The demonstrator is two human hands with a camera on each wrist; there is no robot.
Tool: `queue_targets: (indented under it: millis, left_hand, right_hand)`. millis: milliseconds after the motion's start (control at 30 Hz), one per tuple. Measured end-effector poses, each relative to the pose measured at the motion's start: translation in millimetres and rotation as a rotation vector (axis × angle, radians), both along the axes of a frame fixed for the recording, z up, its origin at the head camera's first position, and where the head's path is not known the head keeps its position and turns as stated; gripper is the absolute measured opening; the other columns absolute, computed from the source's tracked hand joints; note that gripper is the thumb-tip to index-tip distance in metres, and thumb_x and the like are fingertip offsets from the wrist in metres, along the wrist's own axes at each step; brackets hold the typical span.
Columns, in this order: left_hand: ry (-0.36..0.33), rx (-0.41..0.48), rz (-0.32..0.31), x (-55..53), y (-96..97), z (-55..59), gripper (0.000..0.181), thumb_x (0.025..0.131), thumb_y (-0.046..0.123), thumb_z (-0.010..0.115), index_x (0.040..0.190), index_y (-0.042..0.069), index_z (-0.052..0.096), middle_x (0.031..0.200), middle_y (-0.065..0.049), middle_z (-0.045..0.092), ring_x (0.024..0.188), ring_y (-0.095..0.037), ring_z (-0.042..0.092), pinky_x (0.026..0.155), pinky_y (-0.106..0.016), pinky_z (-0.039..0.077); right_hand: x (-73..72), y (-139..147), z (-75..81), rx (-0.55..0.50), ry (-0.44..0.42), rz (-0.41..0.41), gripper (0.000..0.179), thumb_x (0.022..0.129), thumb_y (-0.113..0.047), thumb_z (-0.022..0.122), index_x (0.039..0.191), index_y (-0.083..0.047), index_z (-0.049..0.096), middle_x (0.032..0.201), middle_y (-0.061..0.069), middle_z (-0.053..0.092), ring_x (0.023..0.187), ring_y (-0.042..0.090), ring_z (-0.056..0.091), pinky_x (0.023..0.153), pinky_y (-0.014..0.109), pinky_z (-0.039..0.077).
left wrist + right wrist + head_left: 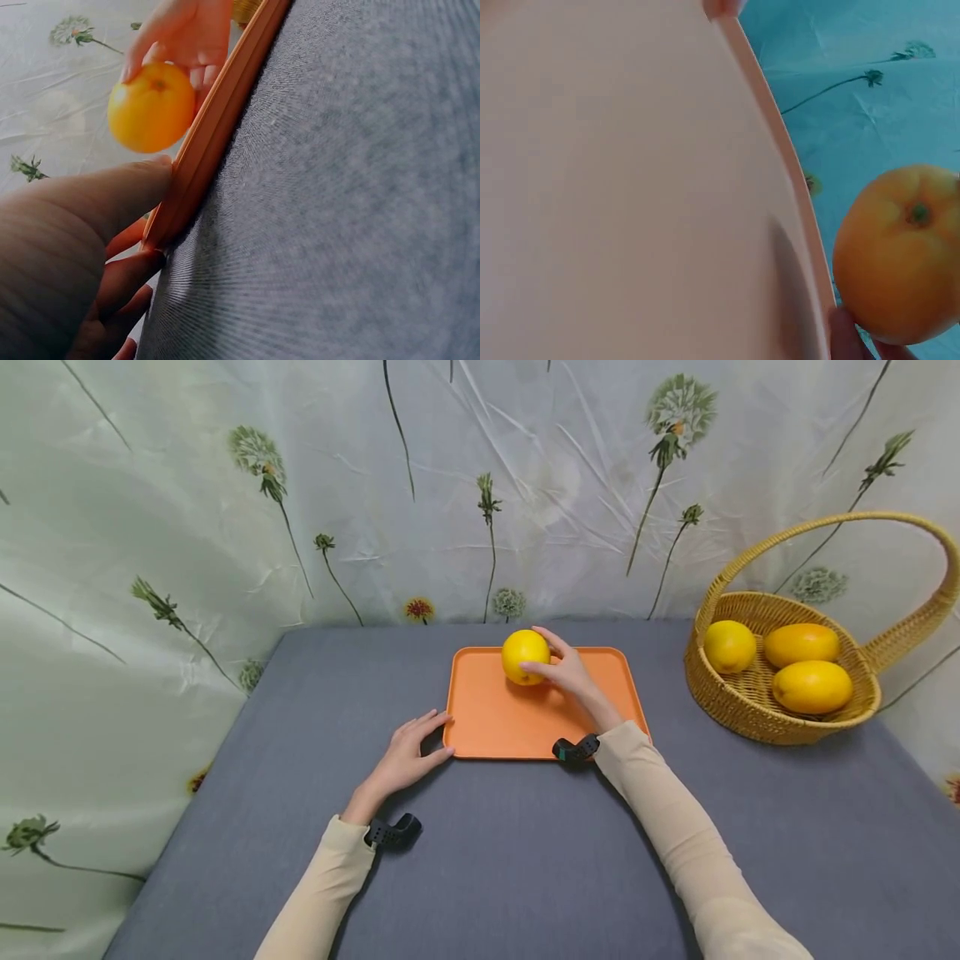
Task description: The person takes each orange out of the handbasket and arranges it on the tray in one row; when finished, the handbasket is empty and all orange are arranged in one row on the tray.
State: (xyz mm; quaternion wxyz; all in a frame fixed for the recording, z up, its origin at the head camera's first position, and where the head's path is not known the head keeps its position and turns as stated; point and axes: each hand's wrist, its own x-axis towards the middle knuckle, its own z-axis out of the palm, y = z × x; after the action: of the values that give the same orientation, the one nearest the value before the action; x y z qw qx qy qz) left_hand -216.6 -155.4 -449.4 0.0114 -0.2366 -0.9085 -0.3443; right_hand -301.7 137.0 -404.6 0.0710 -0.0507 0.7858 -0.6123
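An orange point(522, 657) is held from its right side by my right hand point(567, 672), thumb in front and fingers behind. It overlaps the back part of an orange tray point(487, 727), with a dark shadow below it on the tray's surface. In the right wrist view the dimpled end of the orange point(900, 262) shows, with fingertips beneath it. My left hand point(408, 756) holds the near left corner of the tray. Up close in the left wrist view, its thumb lies on the rim point(195, 169) and the other fingers bend at the edge below.
To the right stands a wicker basket point(705, 693) with a tall arched handle. It holds a round yellow fruit point(729, 647) and two longer yellow fruits, one of them in front point(812, 687). A flower-print curtain point(420, 552) hangs behind the grey-covered table point(487, 860).
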Motion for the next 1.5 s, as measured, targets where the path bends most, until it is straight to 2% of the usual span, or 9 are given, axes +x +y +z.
queue_targets:
  millis: [200, 433, 667, 900, 1267, 1500]
  left_hand:
    - [-0.004, 0.009, 0.0, -0.3, 0.6, 1.5, 0.054, 0.085, 0.024, 0.068, 0.134, 0.008, 0.052, 0.142, -0.015, 0.049, 0.138, -0.034, 0.037, 0.111, -0.06, 0.021]
    - [0.011, -0.008, 0.009, 1.2, -3.5, -1.8, 0.054, 0.086, 0.024, 0.067, 0.135, 0.009, 0.051, 0.142, -0.016, 0.048, 0.138, -0.035, 0.037, 0.111, -0.06, 0.022]
    - [0.017, -0.002, -0.005, -0.2, -4.5, -0.3, 0.053, 0.086, 0.025, 0.067, 0.135, 0.009, 0.051, 0.142, -0.016, 0.049, 0.137, -0.035, 0.037, 0.11, -0.06, 0.022]
    - [0.016, -0.005, -0.007, -1.2, -1.0, -1.4, 0.054, 0.086, 0.025, 0.067, 0.134, 0.008, 0.052, 0.141, -0.015, 0.049, 0.137, -0.034, 0.037, 0.11, -0.06, 0.023]
    - [0.0, -0.006, -0.01, -0.5, 0.8, -2.5, 0.054, 0.086, 0.025, 0.067, 0.135, 0.009, 0.051, 0.142, -0.015, 0.049, 0.138, -0.034, 0.037, 0.111, -0.06, 0.022]
    - [0.011, -0.009, -0.005, -1.3, 0.5, -3.1, 0.053, 0.086, 0.025, 0.067, 0.135, 0.009, 0.051, 0.141, -0.014, 0.05, 0.138, -0.034, 0.037, 0.11, -0.06, 0.022]
  right_hand:
    - [-3.3, -11.5, 0.5, 0.022, 0.055, 0.006, 0.074, 0.083, -0.019, 0.069, 0.147, -0.023, 0.032, 0.14, 0.018, 0.041, 0.122, 0.035, 0.044, 0.103, 0.05, 0.038]
    - [-10.0, -30.2, -5.2, -0.023, 0.049, 0.014, 0.075, 0.083, -0.016, 0.069, 0.147, -0.021, 0.031, 0.143, 0.016, 0.04, 0.124, 0.034, 0.044, 0.104, 0.049, 0.039]
    - [-13.7, -43.7, -10.4, -0.01, 0.057, -0.086, 0.075, 0.08, -0.02, 0.074, 0.144, -0.025, 0.036, 0.144, 0.012, 0.041, 0.121, 0.033, 0.047, 0.103, 0.049, 0.041]
    - [-13.9, -50.5, -13.0, 0.034, 0.058, -0.118, 0.076, 0.079, -0.026, 0.074, 0.144, -0.027, 0.036, 0.144, 0.011, 0.042, 0.123, 0.031, 0.047, 0.103, 0.048, 0.041]
    - [-23.2, -55.4, -21.7, 0.023, 0.039, -0.074, 0.076, 0.082, -0.029, 0.071, 0.147, -0.027, 0.031, 0.143, 0.013, 0.042, 0.123, 0.032, 0.047, 0.104, 0.048, 0.041]
    - [-26.5, -62.7, -18.7, 0.035, 0.041, -0.044, 0.076, 0.084, -0.029, 0.07, 0.148, -0.028, 0.028, 0.146, 0.011, 0.039, 0.125, 0.031, 0.046, 0.104, 0.047, 0.04]
